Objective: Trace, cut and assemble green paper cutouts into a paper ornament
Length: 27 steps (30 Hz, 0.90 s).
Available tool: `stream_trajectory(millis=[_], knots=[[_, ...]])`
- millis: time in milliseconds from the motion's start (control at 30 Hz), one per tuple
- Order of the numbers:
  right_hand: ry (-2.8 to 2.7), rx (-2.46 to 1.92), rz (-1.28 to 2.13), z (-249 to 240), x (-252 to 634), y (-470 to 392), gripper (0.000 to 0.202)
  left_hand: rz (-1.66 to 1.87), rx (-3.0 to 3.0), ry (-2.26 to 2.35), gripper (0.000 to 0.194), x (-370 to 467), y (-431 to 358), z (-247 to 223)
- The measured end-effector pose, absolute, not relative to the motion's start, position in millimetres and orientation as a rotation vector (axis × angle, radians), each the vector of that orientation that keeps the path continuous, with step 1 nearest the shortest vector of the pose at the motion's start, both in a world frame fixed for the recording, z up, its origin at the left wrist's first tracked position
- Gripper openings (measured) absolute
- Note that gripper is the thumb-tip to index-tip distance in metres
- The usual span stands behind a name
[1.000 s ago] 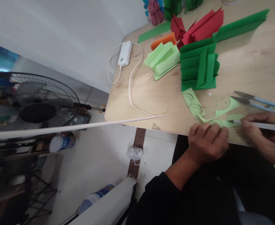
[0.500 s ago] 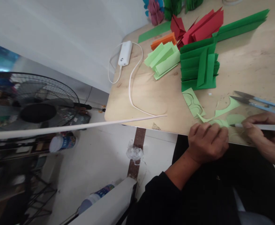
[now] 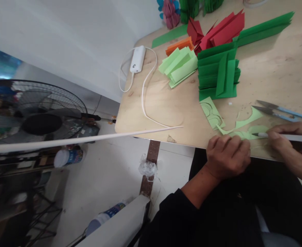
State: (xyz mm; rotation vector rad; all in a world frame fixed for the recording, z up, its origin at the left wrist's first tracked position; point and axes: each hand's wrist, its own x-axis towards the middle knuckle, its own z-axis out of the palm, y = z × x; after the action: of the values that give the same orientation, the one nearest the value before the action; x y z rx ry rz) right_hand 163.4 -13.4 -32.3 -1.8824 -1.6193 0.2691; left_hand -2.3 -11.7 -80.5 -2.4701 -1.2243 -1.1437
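Note:
My right hand (image 3: 292, 144) is closed round a white pen (image 3: 299, 138). The pen's dark tip rests on or just above a light green paper cutout (image 3: 257, 129) with a rounded edge. At the table's front edge my left hand (image 3: 228, 154) lies with curled fingers over light green paper (image 3: 241, 134), whose lower part the fingers hide. Just beyond it is a light green strip with curves drawn on it (image 3: 212, 113). A curved offcut (image 3: 250, 117) lies above the cutout. Scissors with blue handles (image 3: 277, 108) lie above my right hand.
Folded dark green paper (image 3: 217, 73), light green folded strips (image 3: 180, 65), red folded paper (image 3: 223, 29) and an orange piece (image 3: 179, 46) lie farther back. A white power bank (image 3: 138, 59) with a cable stands left. A fan (image 3: 41, 113) is beyond the table's left edge.
The pen tip has moved slightly away from me, up the frame, and my right hand has shifted a little to the right. My left hand stays almost in place.

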Motion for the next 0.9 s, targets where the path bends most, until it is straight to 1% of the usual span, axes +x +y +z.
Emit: stream_trajectory(millis=[167,400,600,733,900], knots=[[-1.633,-1.885,0.254,-32.8,161.9,-12.1,0.032,-1.066,-2.506,-1.251,0.023,-2.4,-13.8,-79.6],[-1.601,-1.917,0.298,-34.7,160.8,-11.3,0.033,-1.144,-2.470,-1.227,0.022,-2.6,-11.6,-79.4],[-1.626,-1.965,0.285,-33.0,160.0,-11.0,0.037,-1.125,-2.489,-1.230,0.021,-2.7,-12.2,-80.0],[-1.629,-1.940,0.297,-33.6,160.7,-11.4,0.035,-1.045,-2.526,-1.264,0.022,-2.5,-13.8,-79.5],[-1.660,-1.873,0.236,-32.6,159.9,-10.3,0.030,-1.114,-2.486,-1.239,0.022,-2.3,-13.4,-79.1]])
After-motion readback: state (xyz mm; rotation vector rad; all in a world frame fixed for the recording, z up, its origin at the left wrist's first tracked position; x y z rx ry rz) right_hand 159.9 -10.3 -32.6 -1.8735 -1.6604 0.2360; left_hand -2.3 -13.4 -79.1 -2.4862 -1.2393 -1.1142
